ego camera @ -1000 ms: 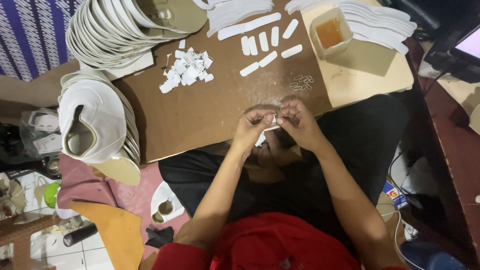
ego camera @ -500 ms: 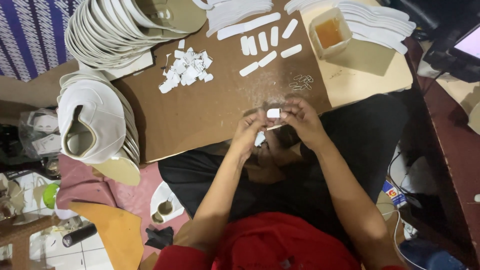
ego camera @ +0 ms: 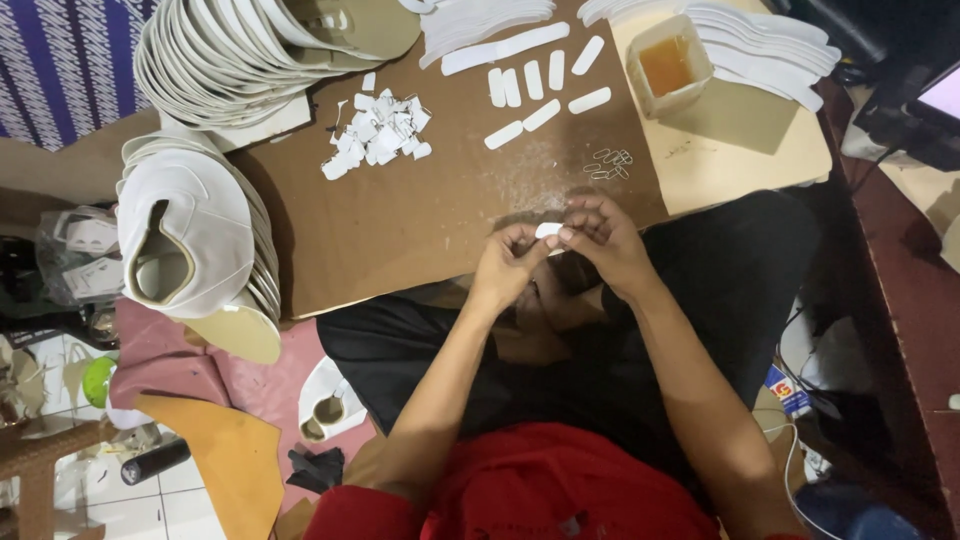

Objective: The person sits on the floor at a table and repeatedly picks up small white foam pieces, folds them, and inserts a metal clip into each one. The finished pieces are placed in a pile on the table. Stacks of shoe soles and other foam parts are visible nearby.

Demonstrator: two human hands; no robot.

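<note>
Both hands meet at the near edge of the brown cardboard tabletop (ego camera: 420,220), over the person's lap. The left hand (ego camera: 508,268) and the right hand (ego camera: 598,238) are each closed in a fingertip pinch on one small white strip (ego camera: 548,231), which sits between them, held just above the board's edge.

Farther up the tabletop lie six more loose white strips (ego camera: 541,115) of the same rounded shape, scattered side by side, with one longer white strip (ego camera: 505,48) beyond them. To their left is a single heap of small white scraps (ego camera: 376,134), too many and too jumbled to count. Just beyond the right hand sits a small cluster of metal clips (ego camera: 607,163), too small to count.

One square plastic tub (ego camera: 668,64) of amber liquid stands on a pale board (ego camera: 740,150) at the right. Two large stacks of white shoe uppers (ego camera: 190,235) rest at the left and top left, and further fanned piles of white cut pieces (ego camera: 760,35) lie along the top edge.
</note>
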